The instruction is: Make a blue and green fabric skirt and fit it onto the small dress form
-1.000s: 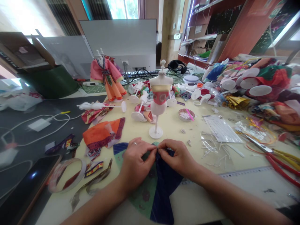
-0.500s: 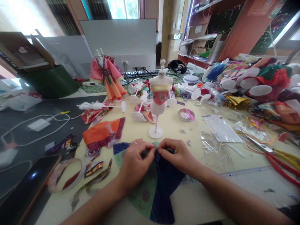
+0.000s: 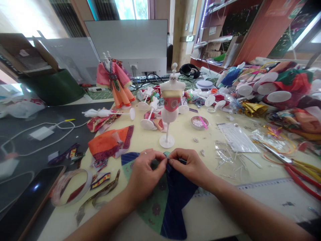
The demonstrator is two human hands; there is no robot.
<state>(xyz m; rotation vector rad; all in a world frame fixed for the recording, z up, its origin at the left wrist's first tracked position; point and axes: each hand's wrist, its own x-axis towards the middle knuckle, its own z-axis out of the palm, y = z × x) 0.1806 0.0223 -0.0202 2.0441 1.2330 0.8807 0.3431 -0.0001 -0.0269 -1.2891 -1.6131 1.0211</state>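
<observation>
Both hands [image 3: 147, 172] pinching-close on blue-green cloth [image 3: 174, 201]

My green floral and navy striped cloth [image 3: 157, 204] hangs pinched at its top edge, spreading below onto the table [image 3: 208, 214].

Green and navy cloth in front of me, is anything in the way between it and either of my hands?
Nothing visible: the bare left hand and bare right hand both pinch the green and navy cloth directly, near its top edge.
</observation>
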